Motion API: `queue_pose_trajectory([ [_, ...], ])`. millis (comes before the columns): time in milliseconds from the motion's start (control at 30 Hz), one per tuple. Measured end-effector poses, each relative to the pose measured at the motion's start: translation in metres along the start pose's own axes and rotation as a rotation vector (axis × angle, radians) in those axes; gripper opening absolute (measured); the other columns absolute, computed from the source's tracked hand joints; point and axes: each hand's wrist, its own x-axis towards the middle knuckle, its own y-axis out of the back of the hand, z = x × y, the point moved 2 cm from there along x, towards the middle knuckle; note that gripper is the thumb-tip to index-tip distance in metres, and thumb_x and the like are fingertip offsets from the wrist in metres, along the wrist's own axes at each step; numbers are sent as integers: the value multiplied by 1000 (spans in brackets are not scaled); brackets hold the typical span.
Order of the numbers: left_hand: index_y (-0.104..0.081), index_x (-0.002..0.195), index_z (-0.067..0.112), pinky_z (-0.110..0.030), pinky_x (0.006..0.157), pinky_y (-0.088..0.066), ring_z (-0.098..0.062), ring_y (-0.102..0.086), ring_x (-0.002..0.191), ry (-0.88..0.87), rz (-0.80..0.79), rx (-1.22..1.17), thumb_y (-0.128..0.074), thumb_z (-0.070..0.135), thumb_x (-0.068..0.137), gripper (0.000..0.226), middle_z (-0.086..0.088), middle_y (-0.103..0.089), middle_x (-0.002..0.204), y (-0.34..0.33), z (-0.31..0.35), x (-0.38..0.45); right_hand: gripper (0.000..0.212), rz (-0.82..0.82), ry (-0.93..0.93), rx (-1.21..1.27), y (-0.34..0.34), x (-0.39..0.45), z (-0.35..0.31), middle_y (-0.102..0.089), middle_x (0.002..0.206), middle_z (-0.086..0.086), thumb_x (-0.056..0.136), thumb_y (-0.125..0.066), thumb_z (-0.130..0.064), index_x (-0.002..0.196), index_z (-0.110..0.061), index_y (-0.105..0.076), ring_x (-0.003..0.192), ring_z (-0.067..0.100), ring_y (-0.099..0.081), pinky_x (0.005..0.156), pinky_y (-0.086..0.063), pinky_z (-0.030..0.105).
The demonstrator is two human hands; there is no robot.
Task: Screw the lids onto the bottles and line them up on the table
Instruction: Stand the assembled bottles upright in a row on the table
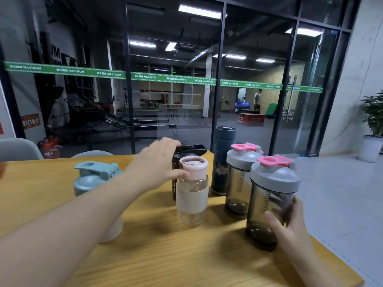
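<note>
Several lidded bottles stand on the wooden table (pixel 165 257). My left hand (pixel 157 162) reaches across and grips the black sport bottle (pixel 191 150) near its lid, its thumb beside the pink-lidded clear bottle (pixel 192 195) in front. My right hand (pixel 290 222) holds the lower body of the near smoky shaker (pixel 273 189), which has a grey lid and pink cap; my fingers show through it. A second such shaker (pixel 240 179) and a dark blue flask (pixel 223 162) stand behind. A teal-lidded bottle (pixel 96 177) sits at the left, its body partly hidden by my forearm.
The table's right edge runs diagonally close to the near shaker, with grey floor beyond. Grey chair backs (pixel 18 149) stand behind the far left edge. A glass wall (pixel 176 90) is beyond the table and a potted plant (pixel 373 125) at far right.
</note>
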Motion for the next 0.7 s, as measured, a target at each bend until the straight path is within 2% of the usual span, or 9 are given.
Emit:
queue_pose_trajectory([
  [200, -36, 140, 20, -34, 100, -39, -18, -43, 122, 16, 36, 194, -50, 63, 83, 74, 3, -42, 140, 22, -37, -23, 97, 0, 3, 7, -1, 0, 0, -44, 137, 0, 60, -68, -48, 143, -23, -25, 121, 14, -45, 100, -37, 33],
  [333, -38, 139, 19, -37, 99, -36, -20, -43, 124, 114, 18, 242, -40, 64, 86, 70, 1, -43, 141, 20, -65, -39, 93, 2, 1, 5, -1, -1, 0, -43, 139, 1, 63, -67, -44, 144, -24, -24, 121, 14, -44, 102, -36, 35],
  [533, -36, 140, 23, -51, 114, -13, -20, -40, 132, 283, 14, 264, -36, 70, 85, 72, 4, -46, 141, 19, -88, -47, 113, -5, 1, 9, 0, 1, 2, -43, 141, 3, 47, -67, -69, 142, -23, -26, 126, 20, -44, 104, -38, 38],
  [633, -39, 136, 25, -51, 114, -14, -19, -43, 129, 314, 15, 204, -40, 72, 82, 73, 5, -50, 137, 22, -95, -52, 94, 14, 16, 33, 0, 1, 4, -47, 137, 4, 53, -65, -59, 136, -30, -30, 123, 19, -48, 96, -45, 23],
  [700, -41, 133, 25, -49, 111, -20, -19, -46, 125, 324, -3, 162, -40, 74, 79, 73, 6, -53, 134, 24, -98, -57, 89, 15, 17, 39, 0, 2, 6, -49, 136, 4, 58, -66, -53, 136, -31, -29, 122, 18, -50, 90, -46, 17],
])
